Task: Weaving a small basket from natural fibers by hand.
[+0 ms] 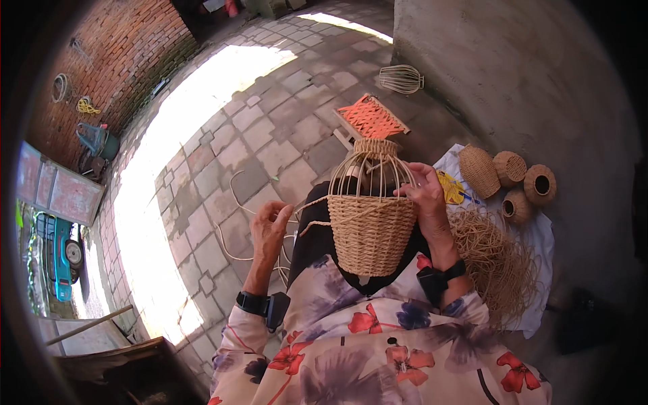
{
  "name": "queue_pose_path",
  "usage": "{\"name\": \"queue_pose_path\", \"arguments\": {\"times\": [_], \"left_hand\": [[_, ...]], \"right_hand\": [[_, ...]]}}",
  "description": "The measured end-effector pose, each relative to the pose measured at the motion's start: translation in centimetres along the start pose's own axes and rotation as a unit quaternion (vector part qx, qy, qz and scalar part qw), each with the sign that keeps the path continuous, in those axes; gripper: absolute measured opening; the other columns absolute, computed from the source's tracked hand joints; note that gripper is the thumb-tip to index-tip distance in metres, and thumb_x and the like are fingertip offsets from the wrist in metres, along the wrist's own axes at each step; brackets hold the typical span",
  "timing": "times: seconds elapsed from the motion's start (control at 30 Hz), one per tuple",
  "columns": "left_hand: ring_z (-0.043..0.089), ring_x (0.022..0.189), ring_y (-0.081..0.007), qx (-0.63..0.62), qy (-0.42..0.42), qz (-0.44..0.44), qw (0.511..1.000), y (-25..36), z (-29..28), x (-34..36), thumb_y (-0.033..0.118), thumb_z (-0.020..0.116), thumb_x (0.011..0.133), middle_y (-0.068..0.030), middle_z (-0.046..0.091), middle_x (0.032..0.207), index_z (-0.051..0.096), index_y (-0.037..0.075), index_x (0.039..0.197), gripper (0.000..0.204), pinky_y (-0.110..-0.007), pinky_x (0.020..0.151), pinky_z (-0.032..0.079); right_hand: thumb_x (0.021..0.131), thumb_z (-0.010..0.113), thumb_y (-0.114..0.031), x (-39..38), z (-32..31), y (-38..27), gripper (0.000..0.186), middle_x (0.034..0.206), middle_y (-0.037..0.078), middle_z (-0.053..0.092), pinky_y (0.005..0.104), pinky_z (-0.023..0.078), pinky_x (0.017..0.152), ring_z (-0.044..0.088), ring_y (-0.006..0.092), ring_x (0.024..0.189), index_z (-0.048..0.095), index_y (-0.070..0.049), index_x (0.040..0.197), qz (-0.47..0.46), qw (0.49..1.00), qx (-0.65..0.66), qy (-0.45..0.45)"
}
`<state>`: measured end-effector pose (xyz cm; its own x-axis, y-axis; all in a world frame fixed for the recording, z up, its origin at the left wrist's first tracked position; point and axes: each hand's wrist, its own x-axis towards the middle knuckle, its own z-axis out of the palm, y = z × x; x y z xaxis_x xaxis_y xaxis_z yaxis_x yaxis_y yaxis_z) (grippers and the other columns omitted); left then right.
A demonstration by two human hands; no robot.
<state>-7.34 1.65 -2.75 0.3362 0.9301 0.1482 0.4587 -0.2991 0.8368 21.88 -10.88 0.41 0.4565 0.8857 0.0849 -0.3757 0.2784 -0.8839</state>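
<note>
A half-woven basket rests on my lap, its lower part covered in tan cord and its upper part bare pale ribs meeting at a woven top. My right hand grips the ribs on the basket's right side. My left hand is left of the basket, pinching the tan weaving cord that runs to the woven edge. Both wrists carry black bands.
A heap of loose tan cord lies on a white sheet at my right, with several finished woven pieces beyond it. An orange-seated stool and a bare wire frame stand ahead. Paved floor, concrete wall right.
</note>
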Motion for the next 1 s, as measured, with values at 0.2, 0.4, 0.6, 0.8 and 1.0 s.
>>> {"name": "queue_pose_path", "arguments": {"times": [0.2, 0.4, 0.6, 0.8, 1.0], "left_hand": [[0.055, 0.062, -0.0073, -0.38, -0.277, -0.256, 0.845, 8.2, 2.1, -4.7, 0.022, 0.06, 0.092, -0.0023, 0.058, 0.085, 0.059, 0.005, 0.111, 0.026, -0.021, 0.052, 0.046], [0.055, 0.07, -0.0084, -0.677, -0.205, -0.246, 0.663, 8.4, 4.8, -4.3, 0.017, 0.057, 0.094, -0.0062, 0.06, 0.097, 0.041, 0.009, 0.133, 0.043, -0.022, 0.059, 0.048], [0.057, 0.068, -0.0084, -0.512, -0.148, -0.184, 0.826, 6.8, 4.8, -1.1, 0.021, 0.054, 0.097, -0.0031, 0.06, 0.087, 0.056, 0.004, 0.112, 0.024, -0.023, 0.056, 0.049], [0.054, 0.065, -0.0075, -0.334, -0.087, -0.121, 0.931, 7.8, 4.7, 0.3, 0.021, 0.054, 0.097, -0.0025, 0.059, 0.081, 0.063, 0.0, 0.104, 0.024, -0.021, 0.056, 0.047], [0.051, 0.061, -0.0082, -0.101, -0.099, 0.035, 0.989, 7.4, 3.7, 2.2, 0.019, 0.056, 0.093, -0.0002, 0.058, 0.076, 0.065, -0.001, 0.098, 0.022, -0.022, 0.054, 0.043]], "right_hand": [[0.073, 0.064, 0.0, 0.6, 1.4, 1.7, 0.047, 0.114, 0.007, 0.056, 0.0196, 0.046, 0.07, 0.054, 0.0054, 0.073, 0.048, 0.001, 0.117, -0.023, 0.992, -0.119, 0.025], [0.072, 0.066, -0.003, 0.6, 2.2, 2.2, 0.048, 0.104, 0.006, 0.058, 0.022, 0.048, 0.068, 0.054, 0.007, 0.071, 0.05, 0.001, 0.118, -0.042, 0.975, -0.216, 0.016], [0.073, 0.069, -0.01, 0.8, 2.4, 3.1, 0.045, 0.087, 0.002, 0.059, 0.0218, 0.044, 0.06, 0.05, 0.0064, 0.065, 0.053, -0.001, 0.115, -0.046, 0.973, -0.225, 0.023], [0.075, 0.071, -0.017, 1.2, 2.8, 3.1, 0.043, 0.08, 0.002, 0.058, 0.0233, 0.042, 0.057, 0.047, 0.0061, 0.06, 0.054, -0.002, 0.112, -0.012, 0.974, -0.222, 0.054], [0.077, 0.071, -0.02, 1.1, 2.5, 3.3, 0.044, 0.086, 0.005, 0.059, 0.0251, 0.045, 0.058, 0.05, 0.0088, 0.061, 0.053, -0.003, 0.112, 0.026, 0.973, -0.228, 0.037]]}}
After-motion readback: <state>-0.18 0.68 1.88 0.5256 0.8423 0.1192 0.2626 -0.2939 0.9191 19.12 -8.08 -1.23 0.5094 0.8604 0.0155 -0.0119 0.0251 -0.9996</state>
